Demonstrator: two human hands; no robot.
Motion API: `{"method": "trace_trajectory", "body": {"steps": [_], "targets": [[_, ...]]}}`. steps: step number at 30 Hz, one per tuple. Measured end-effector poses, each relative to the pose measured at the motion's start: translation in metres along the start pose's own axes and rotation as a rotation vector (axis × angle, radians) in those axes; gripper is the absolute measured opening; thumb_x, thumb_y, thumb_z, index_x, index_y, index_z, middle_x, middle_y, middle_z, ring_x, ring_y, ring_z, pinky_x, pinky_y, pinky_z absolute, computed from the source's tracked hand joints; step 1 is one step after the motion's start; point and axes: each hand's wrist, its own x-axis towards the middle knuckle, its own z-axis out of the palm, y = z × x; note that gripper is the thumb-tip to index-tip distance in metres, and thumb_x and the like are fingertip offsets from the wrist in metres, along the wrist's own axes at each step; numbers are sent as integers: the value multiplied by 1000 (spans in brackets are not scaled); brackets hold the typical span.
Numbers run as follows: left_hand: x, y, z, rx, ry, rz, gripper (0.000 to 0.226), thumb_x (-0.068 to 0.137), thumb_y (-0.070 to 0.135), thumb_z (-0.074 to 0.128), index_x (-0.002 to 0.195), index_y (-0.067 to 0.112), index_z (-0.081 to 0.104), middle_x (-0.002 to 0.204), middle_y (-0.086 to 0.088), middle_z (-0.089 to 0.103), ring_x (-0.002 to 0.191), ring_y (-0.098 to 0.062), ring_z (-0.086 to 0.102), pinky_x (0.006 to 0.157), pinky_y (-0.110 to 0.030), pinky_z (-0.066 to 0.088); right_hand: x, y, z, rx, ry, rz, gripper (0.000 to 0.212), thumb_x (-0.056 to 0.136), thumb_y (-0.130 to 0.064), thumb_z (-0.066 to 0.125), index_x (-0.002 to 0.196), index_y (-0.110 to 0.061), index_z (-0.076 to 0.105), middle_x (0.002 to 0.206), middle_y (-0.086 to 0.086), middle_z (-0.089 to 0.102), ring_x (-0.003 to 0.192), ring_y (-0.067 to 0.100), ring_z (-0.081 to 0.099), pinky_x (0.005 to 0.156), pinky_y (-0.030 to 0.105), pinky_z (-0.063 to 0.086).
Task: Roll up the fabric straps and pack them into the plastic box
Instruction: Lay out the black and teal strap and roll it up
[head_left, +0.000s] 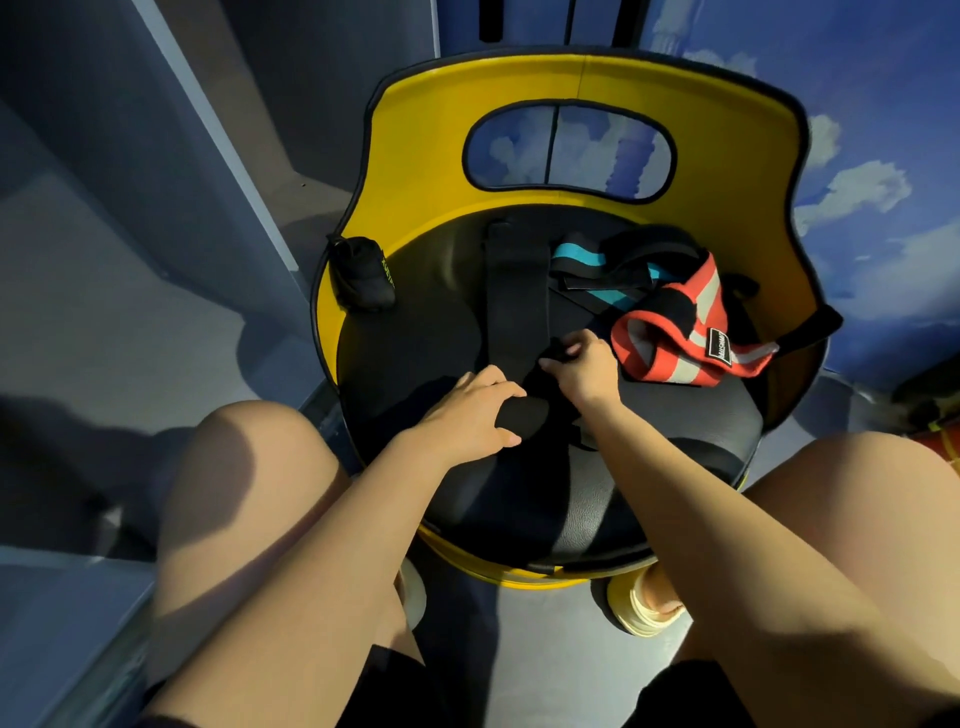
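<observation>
A long black fabric strap (514, 291) lies stretched out on the black seat of a yellow chair (582, 83), running away from me. Its near end is rolled into a thick black roll (524, 415). My left hand (467, 410) grips that roll from the left. My right hand (582, 366) pinches the strap just beyond the roll. To the right lie a black strap with teal stripes (592, 270) and a red strap with pale stripes and a label (680, 338), loosely piled. No plastic box is in view.
A small black pouch (363, 275) rests at the seat's left edge against the yellow rim. The chair's curved back walls the far side. My bare knees flank the seat. Grey floor and blue wall panels surround it.
</observation>
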Motion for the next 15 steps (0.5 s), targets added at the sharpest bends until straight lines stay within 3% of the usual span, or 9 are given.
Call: {"method": "trace_trajectory", "body": {"steps": [3,8,12,15], "targets": [[3,1,-4,9,-21,3,54,88,28,62,138,23,41,132,6,37,127,-19,33,104,-38,36,-5,6,-15,-117,-64,-85,40,78,-14,73,114,-5,58,113,14,54,104,26,54,80,23,37],[8,2,-12,27,-81,-10,60,90,32,59,143,19,35,140,3,33,131,-20,32,105,-36,33,-38,-7,-40,-275,-225,-460,27,86,-26,66,108,-11,64,99,2,54,95,18,56,80,27,43],[14,-1,-18,20,-134,-17,63,90,35,59,145,19,33,144,3,31,135,-20,29,108,-36,30,-48,-6,-55,-510,-510,-660,59,79,-37,71,130,-17,51,125,3,48,114,17,47,95,34,44],[18,-1,-22,49,-172,-18,62,91,36,56,146,21,31,147,2,29,136,-19,28,107,-33,28,-50,5,-56,-618,-496,-765,67,78,-28,73,136,-15,43,133,4,42,121,20,41,98,36,43]]}}
